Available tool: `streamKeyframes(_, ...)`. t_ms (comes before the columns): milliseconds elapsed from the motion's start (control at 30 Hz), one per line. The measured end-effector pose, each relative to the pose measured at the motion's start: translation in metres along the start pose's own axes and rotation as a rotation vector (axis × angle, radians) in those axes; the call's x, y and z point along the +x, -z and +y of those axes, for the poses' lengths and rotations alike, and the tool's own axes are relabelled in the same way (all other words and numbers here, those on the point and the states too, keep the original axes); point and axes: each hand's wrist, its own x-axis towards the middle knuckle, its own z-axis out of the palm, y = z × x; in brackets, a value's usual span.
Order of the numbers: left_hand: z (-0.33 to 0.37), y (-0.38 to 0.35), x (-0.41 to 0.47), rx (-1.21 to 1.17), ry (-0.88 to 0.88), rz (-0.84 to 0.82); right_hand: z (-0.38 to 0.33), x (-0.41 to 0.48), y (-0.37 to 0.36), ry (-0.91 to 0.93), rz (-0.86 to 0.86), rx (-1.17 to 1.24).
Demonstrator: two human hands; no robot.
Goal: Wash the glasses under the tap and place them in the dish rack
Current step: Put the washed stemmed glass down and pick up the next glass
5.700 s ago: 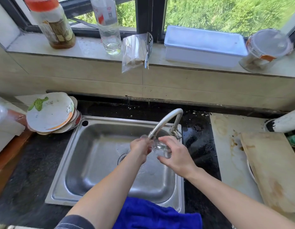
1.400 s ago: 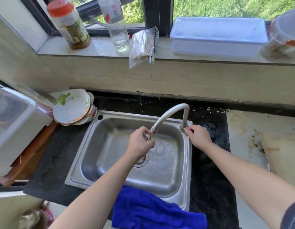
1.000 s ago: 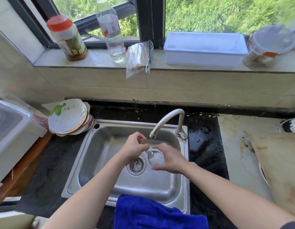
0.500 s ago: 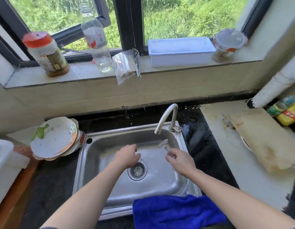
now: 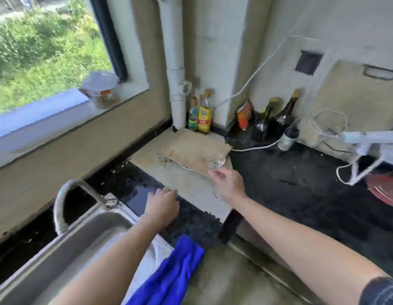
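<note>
My right hand pinches the glass by what looks like its stem. The bowl is tilted away from me over the near corner of the wooden board, well clear of the sink. My left hand hovers loosely curled over the dark surface with nothing visible in it.

The grip worries me most. A thin pinch on wet glass could slip, and from here the glass would land on the board or the stone surface. The bowl is also low and close to the board's edge, so a careless sweep to the right could clip it. A white cable trails across the surface between the glass and the white frame that I take to be the dish rack, and it could snag the glass or my wrist on the way over.

The rack is cut off by the right edge, so I cannot tell where a free slot is. A red plate lies under it. The glass is clear and smeared by blur. I can barely trace its rim, and my fingers hide the stem. I cannot see my left palm.
</note>
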Motion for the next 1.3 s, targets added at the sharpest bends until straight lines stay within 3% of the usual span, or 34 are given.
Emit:
streamKeyframes(333,0.312,0.046,0.053,0.041,-0.411,0.188,0.15,-0.023,0.293,-0.188,0.466,0.026)
streamKeyframes(533,0.488,0.052,0.04,0.046,-0.737,0.188,0.229,-0.086,0.432,-0.356,0.742,0.002)
streamKeyframes(833,0.686,0.029,0.031,0.004,-1.098,0.092,0.343,-0.164,0.553,-0.694,1.01,0.01)
streamKeyframes(1000,0.781,0.031,0.033,-0.055,-1.236,0.076,0.381,-0.188,0.611,-0.785,1.147,0.123)
streamKeyframes(1167,0.858,0.034,0.033,-0.188,-1.315,0.051,0.421,-0.201,0.662,-0.884,1.24,0.353)
streamKeyframes(1300,0.911,0.038,0.033,-0.436,-1.246,-0.095,0.456,-0.202,0.704,-0.878,1.212,0.434)
